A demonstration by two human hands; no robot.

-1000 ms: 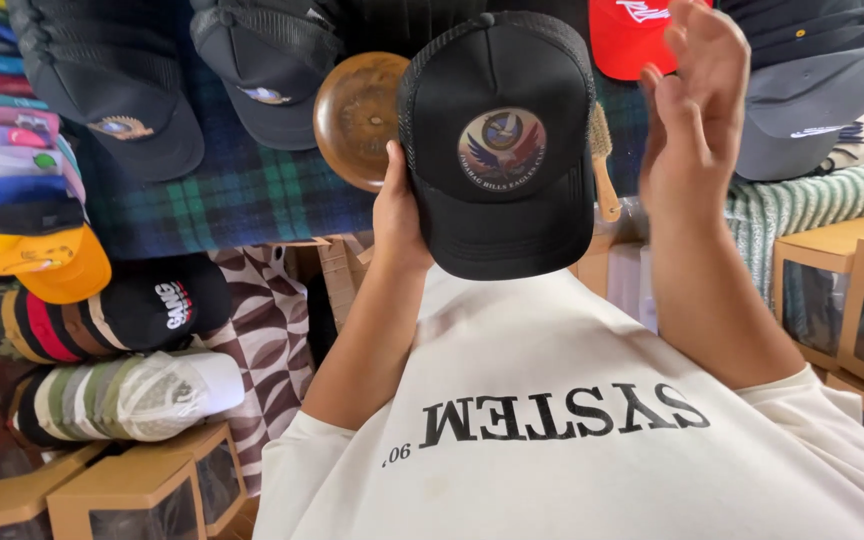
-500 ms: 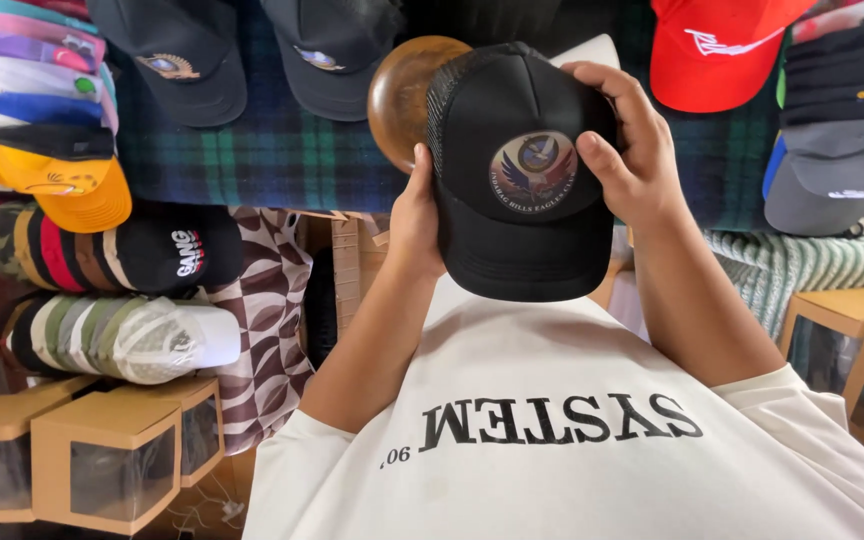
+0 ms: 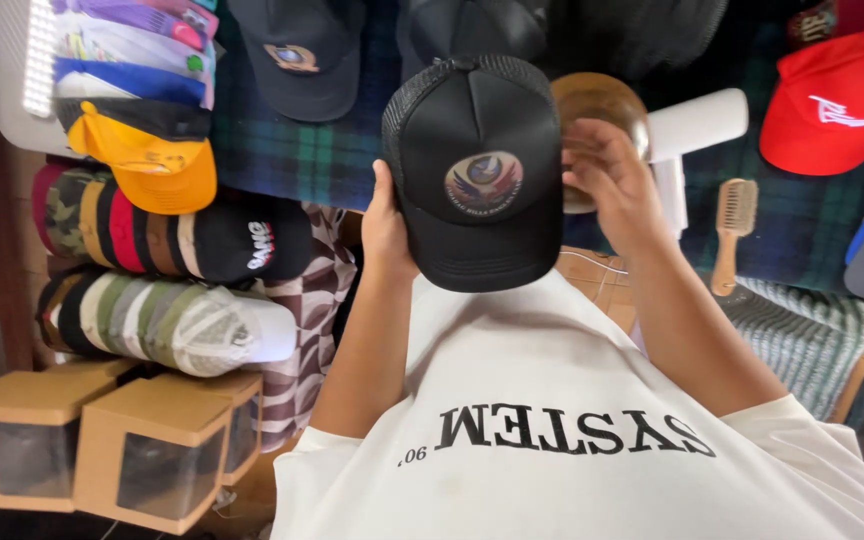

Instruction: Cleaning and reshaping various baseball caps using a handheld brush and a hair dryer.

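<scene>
A black mesh-backed cap (image 3: 477, 170) with a round, many-coloured patch on its front is held up over my white printed shirt (image 3: 552, 440). My left hand (image 3: 387, 225) grips the cap's left side, thumb on the front. My right hand (image 3: 612, 185) hovers at the cap's right edge with its fingers loosely spread; whether the fingertips touch the cap is unclear. The cap's brim points down toward me.
A round wooden bowl (image 3: 597, 100), a white handled device (image 3: 697, 125) and a wooden brush (image 3: 734, 225) lie on a dark plaid cloth (image 3: 282, 155). A red cap (image 3: 837, 100) and dark caps surround them. Stacked caps (image 3: 152, 240) and windowed cardboard boxes (image 3: 152, 450) are at left.
My right hand gripped the cap's right side half a second ago and has now loosened and drawn slightly off it. The view has shifted, and the cap sits more to the left.
</scene>
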